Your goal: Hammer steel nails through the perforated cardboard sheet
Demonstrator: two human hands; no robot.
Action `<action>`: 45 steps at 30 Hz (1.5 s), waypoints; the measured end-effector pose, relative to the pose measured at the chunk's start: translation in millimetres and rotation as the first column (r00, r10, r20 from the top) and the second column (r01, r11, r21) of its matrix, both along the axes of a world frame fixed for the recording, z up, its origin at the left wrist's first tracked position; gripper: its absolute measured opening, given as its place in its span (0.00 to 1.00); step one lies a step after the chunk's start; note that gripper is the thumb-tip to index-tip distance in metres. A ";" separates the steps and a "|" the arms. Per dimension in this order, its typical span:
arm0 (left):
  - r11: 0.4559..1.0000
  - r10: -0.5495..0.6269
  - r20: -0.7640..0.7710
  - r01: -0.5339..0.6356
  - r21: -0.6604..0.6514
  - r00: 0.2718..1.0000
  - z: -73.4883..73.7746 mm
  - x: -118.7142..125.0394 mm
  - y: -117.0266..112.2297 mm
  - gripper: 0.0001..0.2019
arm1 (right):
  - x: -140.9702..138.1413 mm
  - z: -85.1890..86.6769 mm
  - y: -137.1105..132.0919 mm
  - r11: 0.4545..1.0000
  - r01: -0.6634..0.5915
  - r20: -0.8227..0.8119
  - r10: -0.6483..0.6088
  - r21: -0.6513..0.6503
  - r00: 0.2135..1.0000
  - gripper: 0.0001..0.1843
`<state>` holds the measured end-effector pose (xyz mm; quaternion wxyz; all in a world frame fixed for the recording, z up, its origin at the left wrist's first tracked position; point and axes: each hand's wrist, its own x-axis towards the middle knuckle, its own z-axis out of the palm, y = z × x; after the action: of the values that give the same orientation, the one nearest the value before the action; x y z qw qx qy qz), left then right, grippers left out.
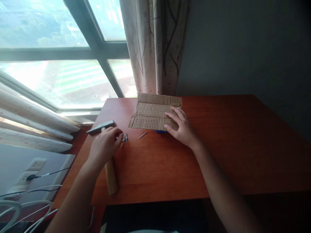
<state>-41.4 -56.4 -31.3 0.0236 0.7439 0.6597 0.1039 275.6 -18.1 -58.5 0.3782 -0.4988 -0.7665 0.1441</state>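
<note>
My left hand is curled, thumb and fingers drawn close together beside a small heap of metal nails. Whatever its fingertips may hold is hidden. Beneath that hand lies a hammer, its metal head toward the window and its wooden handle toward me. My right hand rests with fingers spread on a brown cardboard sheet full of rows of small holes. The sheet has creases across it and sits raised on a blue object, mostly covered. One single nail lies apart, between the heap and the sheet.
Everything stands on a reddish-brown wooden table. A window and a patterned curtain are behind it. At the lower left, a wall socket has a plug in it, and white cables hang beside the table edge.
</note>
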 end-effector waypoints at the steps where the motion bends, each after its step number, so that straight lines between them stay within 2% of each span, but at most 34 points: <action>1: 1.000 -0.012 0.029 0.011 0.008 1.000 2.6 3.8 -0.2 0.12 | -0.1 0.1 -0.1 1.000 0.002 0.000 -0.002 0.002 1.000 0.25; 5: 0.989 -0.094 0.171 0.072 0.128 0.981 19.6 28.7 -2.5 0.11 | -0.2 0.7 -0.4 1.000 0.007 0.002 -0.007 0.010 1.000 0.24; 8: 0.960 -0.099 0.215 0.037 0.276 0.972 36.2 49.9 -3.0 0.10 | 0.4 1.1 0.0 1.000 0.004 -0.003 -0.004 0.009 1.000 0.25; 13: 0.920 0.004 0.099 -0.043 0.390 0.995 59.3 73.7 0.2 0.10 | 0.8 0.4 1.5 1.000 0.011 -0.024 -0.011 0.002 1.000 0.25; 17: 0.890 0.072 0.004 -0.066 0.451 0.997 66.7 80.0 0.9 0.10 | 0.1 -0.7 1.8 1.000 0.015 -0.029 -0.015 0.003 0.999 0.25; 20: 0.855 0.103 0.026 -0.102 0.508 0.994 69.1 81.3 0.4 0.10 | -0.8 -0.1 0.8 1.000 0.016 -0.015 -0.016 0.006 1.000 0.25; 22: 0.841 0.087 0.081 -0.116 0.529 0.993 69.2 84.4 2.1 0.10 | -1.3 0.6 0.2 1.000 0.014 -0.002 -0.014 0.008 1.000 0.25; 23: 0.853 0.038 0.111 -0.090 0.513 0.993 68.2 87.5 4.1 0.10 | -1.5 0.8 0.2 1.000 0.013 0.000 -0.013 0.009 1.000 0.25; 24: 0.880 -0.042 0.140 -0.030 0.474 0.989 66.1 91.7 7.2 0.10 | -1.6 0.7 0.4 1.000 0.013 -0.001 -0.013 0.011 1.000 0.26; 26: 0.925 -0.243 0.200 0.165 0.342 0.949 58.7 103.5 16.0 0.08 | -1.5 -0.5 1.4 1.000 0.012 -0.011 -0.012 0.011 1.000 0.29; 27: 0.927 -0.327 0.221 0.266 0.264 0.919 53.9 110.7 21.5 0.07 | -1.3 -1.5 2.2 1.000 0.010 -0.018 -0.010 0.009 1.000 0.31; 28: 0.923 -0.366 0.231 0.320 0.213 0.901 48.7 118.1 27.4 0.08 | -1.2 -2.7 3.2 1.000 0.009 -0.027 -0.009 0.009 1.000 0.33; 31: 0.917 -0.395 0.185 0.377 0.129 0.900 36.5 138.7 44.9 0.09 | -1.3 -6.8 5.9 0.999 0.010 -0.052 -0.009 0.032 0.999 0.35; 34: 0.902 -0.431 0.146 0.419 0.105 0.890 32.6 151.4 56.8 0.07 | -1.7 -9.5 7.6 0.998 0.020 -0.060 -0.016 0.063 0.998 0.35; 37: 0.874 -0.481 0.098 0.469 0.126 0.871 32.3 156.5 60.9 0.06 | -1.7 -10.6 8.2 0.997 0.016 -0.051 -0.013 0.073 0.999 0.35; 40: 0.849 -0.510 0.112 0.478 0.227 0.853 29.6 158.3 59.4 0.07 | -1.4 -10.4 8.2 0.997 0.013 -0.037 -0.010 0.072 0.999 0.34; 42: 0.845 -0.507 0.232 0.426 0.322 0.830 27.3 158.3 58.2 0.06 | -1.2 -9.3 7.6 0.998 0.015 -0.028 -0.013 0.065 1.000 0.35; 45: 0.838 -0.505 0.454 0.292 0.461 0.734 29.4 153.9 58.2 0.04 | -0.8 -6.2 5.7 0.999 0.018 -0.015 -0.017 0.037 1.000 0.38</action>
<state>112.6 1.8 -1.9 0.1012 0.7972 0.4141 0.4276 274.8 -12.4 -64.7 0.3940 -0.4974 -0.7618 0.1302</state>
